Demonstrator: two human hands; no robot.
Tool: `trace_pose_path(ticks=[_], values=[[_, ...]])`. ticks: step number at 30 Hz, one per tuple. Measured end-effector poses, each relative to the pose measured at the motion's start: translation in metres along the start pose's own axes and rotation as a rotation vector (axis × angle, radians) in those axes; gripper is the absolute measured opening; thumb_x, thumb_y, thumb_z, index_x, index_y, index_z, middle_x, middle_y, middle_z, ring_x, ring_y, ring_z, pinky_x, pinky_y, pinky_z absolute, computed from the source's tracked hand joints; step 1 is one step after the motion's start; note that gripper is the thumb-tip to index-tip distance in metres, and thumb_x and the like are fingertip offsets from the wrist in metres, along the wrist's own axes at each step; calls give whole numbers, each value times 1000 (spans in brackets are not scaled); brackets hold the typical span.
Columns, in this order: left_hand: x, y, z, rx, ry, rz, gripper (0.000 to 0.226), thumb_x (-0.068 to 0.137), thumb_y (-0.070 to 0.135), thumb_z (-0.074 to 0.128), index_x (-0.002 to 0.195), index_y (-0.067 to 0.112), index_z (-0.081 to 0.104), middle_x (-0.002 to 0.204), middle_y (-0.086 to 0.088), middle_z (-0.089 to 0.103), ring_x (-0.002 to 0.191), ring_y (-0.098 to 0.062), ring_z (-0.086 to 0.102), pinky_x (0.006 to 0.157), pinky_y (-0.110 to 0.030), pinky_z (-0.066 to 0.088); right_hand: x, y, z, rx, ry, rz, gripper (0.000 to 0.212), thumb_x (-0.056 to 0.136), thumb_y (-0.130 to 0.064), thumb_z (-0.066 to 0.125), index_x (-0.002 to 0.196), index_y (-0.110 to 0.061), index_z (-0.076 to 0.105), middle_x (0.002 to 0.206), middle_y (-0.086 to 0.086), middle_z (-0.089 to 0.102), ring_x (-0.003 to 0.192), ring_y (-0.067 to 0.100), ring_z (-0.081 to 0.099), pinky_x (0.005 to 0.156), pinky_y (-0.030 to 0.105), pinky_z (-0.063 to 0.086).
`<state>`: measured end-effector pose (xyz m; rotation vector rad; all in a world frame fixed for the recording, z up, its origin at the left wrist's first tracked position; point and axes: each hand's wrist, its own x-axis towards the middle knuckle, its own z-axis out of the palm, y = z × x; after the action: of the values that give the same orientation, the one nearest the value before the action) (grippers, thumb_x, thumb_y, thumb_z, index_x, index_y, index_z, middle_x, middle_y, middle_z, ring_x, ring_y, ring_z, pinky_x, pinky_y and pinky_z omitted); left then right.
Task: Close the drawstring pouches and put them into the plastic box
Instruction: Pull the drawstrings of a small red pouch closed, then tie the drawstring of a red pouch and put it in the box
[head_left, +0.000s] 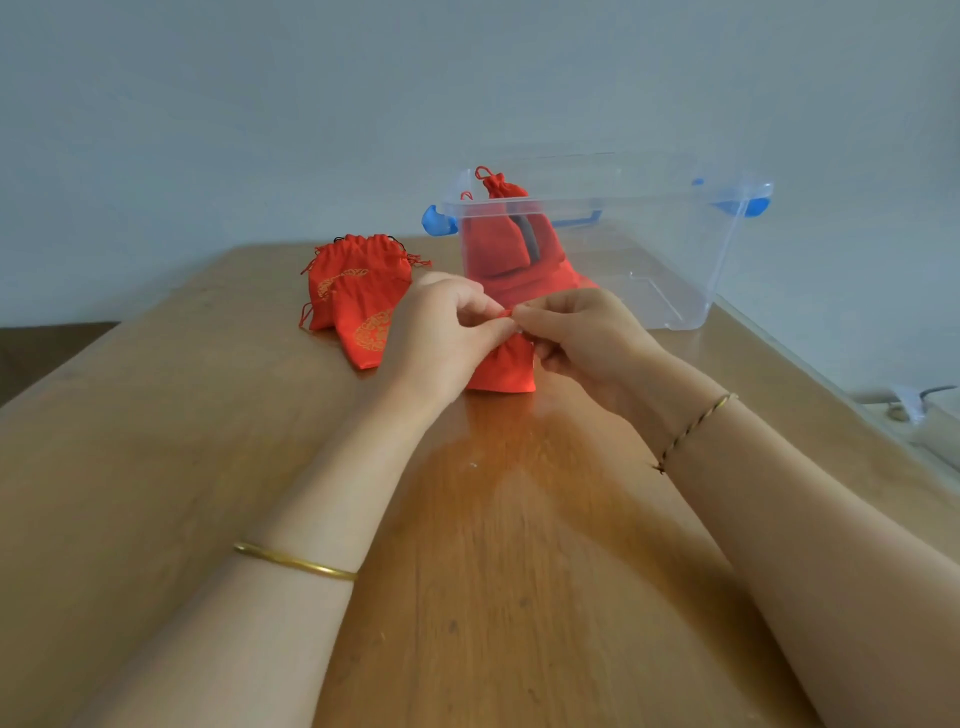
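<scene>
A wooden table (156, 467) stands against a pale grey wall (260, 104), a whitish ledge (941, 432) beside its right edge.

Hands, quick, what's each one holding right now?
Left hand: closed, pinching the top of the red pouch.
Right hand: closed, pinching the same pouch's top from the other side.

One plastic box (675, 249), two hands (447, 332) (576, 332), three pouches (504, 369) (369, 322) (358, 257) outside it.

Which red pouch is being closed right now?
The near pouch, pinched at its top by the left hand and right hand. The other pouches lie in a pile to its left or sit in the box.
</scene>
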<state>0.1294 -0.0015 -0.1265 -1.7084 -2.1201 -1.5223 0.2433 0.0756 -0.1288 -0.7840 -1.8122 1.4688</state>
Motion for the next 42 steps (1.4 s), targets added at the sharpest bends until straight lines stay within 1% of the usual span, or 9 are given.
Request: trace_pose_path(ticks=[8,10,16,19,28,30,35,38,42], values=[[6,-14,-7,84,104,-51,9,87,8,59,84,2,67,100,-10,63,87,-14,53,79,-19,38,4,-1,-21,-157,167,-95,20,82,-2,64,64,-9,60,50,-7,50,36,-1,39,45,18,32],[7,-11,-3,41,93,-66,11,89,9,56,87,3,64,97,-8,62,89,-18,57,86,-31,47,4,2,-21,-200,182,-82,24,83,-4,63,61,-12,58,53,-2,46,42,7,37,46,20,30],[13,-7,-2,-67,128,-141,11,91,12,54,86,6,62,89,-8,68,82,-21,66,77,-45,55,-11,-13,-10,-262,-26,-111,13,91,-34,55,85,-26,63,75,-11,62,58,0,54,48,11,36],[22,8,-4,-47,163,-119,13,89,12,56,80,6,63,82,-4,67,78,-20,66,75,-41,55,-8,-16,-7,-287,78,-180,23,80,-31,70,95,-16,60,86,-6,66,78,3,63,68,14,48],[81,44,-2,-112,155,-46,13,86,12,56,85,8,67,84,-8,70,84,-22,67,82,-33,51,32,-65,-46,-393,321,-266,15,81,-4,61,89,8,64,69,12,54,59,19,48,58,37,49],[100,44,-1,-102,162,-56,15,87,11,52,90,8,67,88,-9,70,87,-25,67,83,-36,51,52,-89,-65,-368,377,-231,19,82,-3,58,97,9,63,71,13,52,53,17,47,46,25,47],[127,34,9,29,161,-43,20,88,10,51,97,8,68,102,-8,69,97,-24,62,81,-27,45,104,-108,-94,-645,339,4,9,87,-8,54,83,-10,62,63,9,51,67,27,55,63,32,50],[133,23,14,58,186,-61,22,86,8,49,95,10,69,104,-6,68,100,-23,60,82,-27,44,124,-105,-106,-641,262,85,19,85,-3,55,102,-10,62,82,11,59,59,17,55,46,19,50],[135,8,10,46,307,-86,25,84,6,45,96,9,66,105,-8,66,101,-24,58,84,-30,43,127,-103,-109,-770,152,210,9,81,1,62,80,-7,57,32,-6,53,28,5,52,29,15,42]])
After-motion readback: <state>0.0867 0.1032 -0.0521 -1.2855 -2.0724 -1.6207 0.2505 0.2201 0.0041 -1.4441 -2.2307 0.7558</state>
